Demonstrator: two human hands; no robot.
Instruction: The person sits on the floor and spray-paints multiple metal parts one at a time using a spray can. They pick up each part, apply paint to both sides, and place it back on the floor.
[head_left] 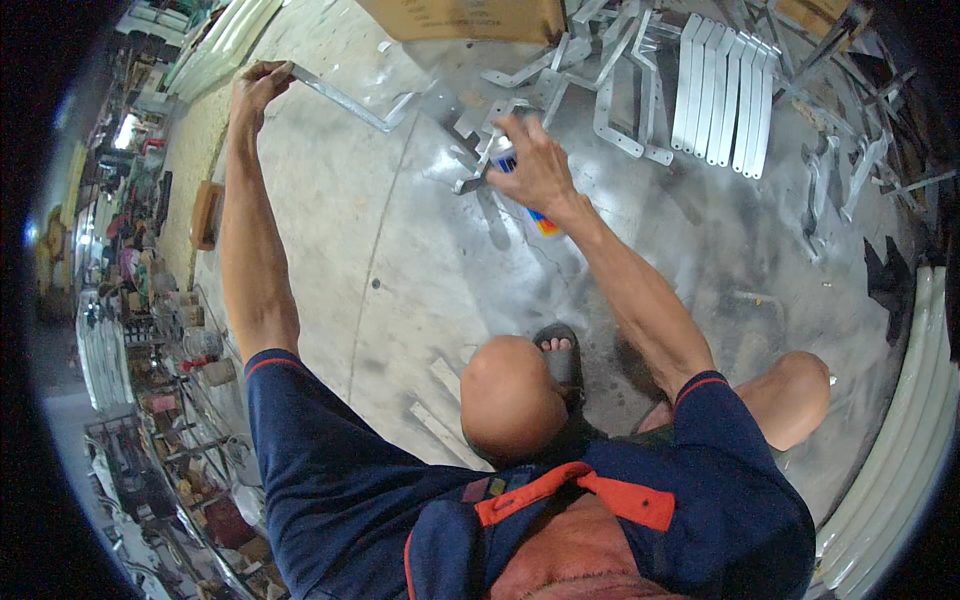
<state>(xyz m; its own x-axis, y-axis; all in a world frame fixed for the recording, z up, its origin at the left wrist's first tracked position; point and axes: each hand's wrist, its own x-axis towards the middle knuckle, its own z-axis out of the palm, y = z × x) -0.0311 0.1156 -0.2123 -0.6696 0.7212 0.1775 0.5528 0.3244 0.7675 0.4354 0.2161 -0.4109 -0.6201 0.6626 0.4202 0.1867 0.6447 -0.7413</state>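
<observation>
Stretched far forward on the left, my left hand (260, 92) pinches one end of a silver bent metal bracket (345, 100). The bracket's other, angled end hangs above the concrete floor. My right hand (540, 165) is wrapped around a spray can (546, 224), tilted, with blue, orange and yellow on its side. The can's top points toward the far side, and my fingers partly cover it. Right beyond that hand, more silver bent brackets (625, 105) lie on the floor, some overlapping. A neat row of flat silver bars (712, 95) lies beside them.
A cardboard box (460, 20) stands at the far edge. Loose metal parts (822, 195) and a black jagged piece (886, 280) lie at the right, near long pale tubes (890, 450). Cluttered tool shelves (180, 440) line the left. My knee (512, 395) and sandalled foot (560, 360) are near.
</observation>
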